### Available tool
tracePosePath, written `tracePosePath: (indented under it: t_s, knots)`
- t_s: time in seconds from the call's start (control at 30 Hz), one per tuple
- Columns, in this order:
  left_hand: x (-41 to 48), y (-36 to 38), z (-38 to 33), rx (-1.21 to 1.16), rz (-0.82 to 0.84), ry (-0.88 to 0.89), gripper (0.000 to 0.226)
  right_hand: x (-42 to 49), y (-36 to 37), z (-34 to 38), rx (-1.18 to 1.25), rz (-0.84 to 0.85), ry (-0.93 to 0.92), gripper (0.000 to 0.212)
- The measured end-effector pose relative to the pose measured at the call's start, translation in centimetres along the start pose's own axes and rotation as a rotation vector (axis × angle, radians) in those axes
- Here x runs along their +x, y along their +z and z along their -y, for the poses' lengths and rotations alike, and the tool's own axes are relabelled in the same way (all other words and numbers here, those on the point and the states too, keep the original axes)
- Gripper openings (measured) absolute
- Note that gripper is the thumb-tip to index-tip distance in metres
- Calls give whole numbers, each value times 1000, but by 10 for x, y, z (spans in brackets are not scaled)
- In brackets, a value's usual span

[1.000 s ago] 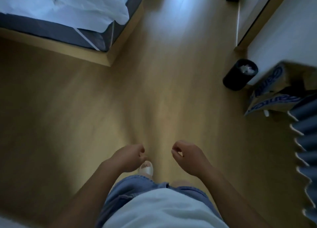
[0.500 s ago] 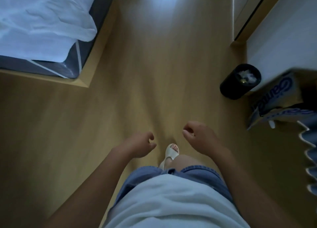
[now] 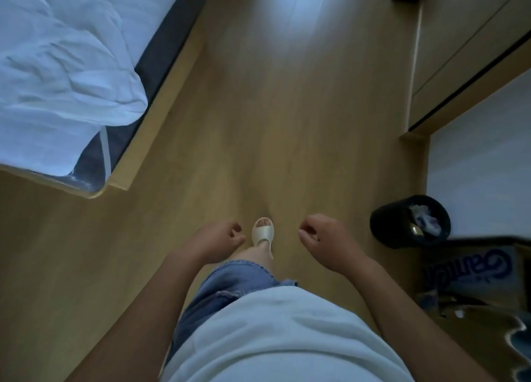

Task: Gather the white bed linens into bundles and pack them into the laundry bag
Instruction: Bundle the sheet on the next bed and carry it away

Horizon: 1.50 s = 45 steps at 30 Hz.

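1. At the upper left of the head view, the white bed linens (image 3: 57, 65) are seen lying rumpled on the mattress (image 3: 161, 57), with one corner draped over its dark side above the wooden bed frame (image 3: 163, 114).
2. The left hand (image 3: 218, 239) is held low in front of the body, over the wooden floor (image 3: 273, 123); its fingers are loosely curled and nothing is held.
3. The right hand (image 3: 324, 238) is carried the same way, loosely curled and empty, level with the left.
4. Both hands are kept well apart from the linens.
5. Between the hands, a foot in a white sandal (image 3: 263, 233) is set on the floor.
6. At the right, a black bin (image 3: 385, 226) with crumpled paper inside is placed by the white wall, just beside a cardboard box (image 3: 474, 269) printed with blue lettering.
7. A wooden cabinet (image 3: 459, 51) is seen at the upper right.
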<state>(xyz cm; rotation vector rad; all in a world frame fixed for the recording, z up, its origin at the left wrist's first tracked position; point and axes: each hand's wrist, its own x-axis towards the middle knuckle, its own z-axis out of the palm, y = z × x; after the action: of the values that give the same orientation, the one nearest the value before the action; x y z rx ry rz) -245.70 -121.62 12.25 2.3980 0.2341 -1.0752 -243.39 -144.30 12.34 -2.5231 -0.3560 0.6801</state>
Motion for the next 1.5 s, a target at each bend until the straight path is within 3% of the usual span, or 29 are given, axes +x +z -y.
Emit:
tracePosePath:
  t_s: [0.37,0.63,0.97,1.3,1.5]
  knots:
    - [231,-229,-160,178,-34,161,40,241,-176,-50,127,-82,113,15]
    - [378,-346,-270,89,-19,100,43,444,-330,-110,58,-36,25,14]
    - [522,-530,-290,-165,-129,-94,40,720,-457,-72,-34,63,-179,17]
    - [725,-763,-346,-41,-110,-29,41,961,-570,-45,-21,99,-186,17]
    - [856,-878,-398,-115,-122,-24,39,1126,-656,-67,-33,100,-193,15]
